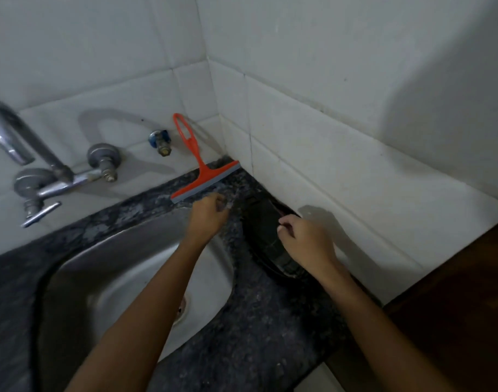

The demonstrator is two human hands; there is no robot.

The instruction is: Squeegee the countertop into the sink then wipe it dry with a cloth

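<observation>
An orange squeegee [203, 173] leans in the tiled corner with its grey blade on the dark speckled countertop [259, 315]. A dark cloth [263, 222] lies on the countertop against the right wall. My right hand [305, 243] rests on the cloth and pinches its upper edge. My left hand [209, 215] hovers over the sink's [123, 267] far rim, just below the squeegee blade, with its fingers curled beside the cloth's left edge. Whether it holds anything is hidden.
A wall tap [41, 176] with a curved spout sits at the left, and a small blue valve [160, 141] is beside the squeegee handle. White tiled walls close the corner. A brown wooden surface [454, 306] stands at the right.
</observation>
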